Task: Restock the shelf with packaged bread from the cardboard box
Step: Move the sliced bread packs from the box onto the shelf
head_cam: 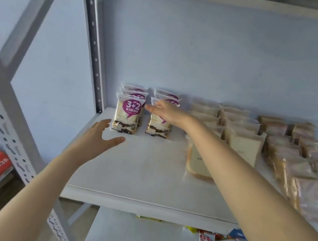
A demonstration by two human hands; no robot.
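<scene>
With both hands empty and fingers spread, the right hand at the right purple pack and the left hand near the left pack on the shelf, the rows are best squared gently, upright, well back.
</scene>
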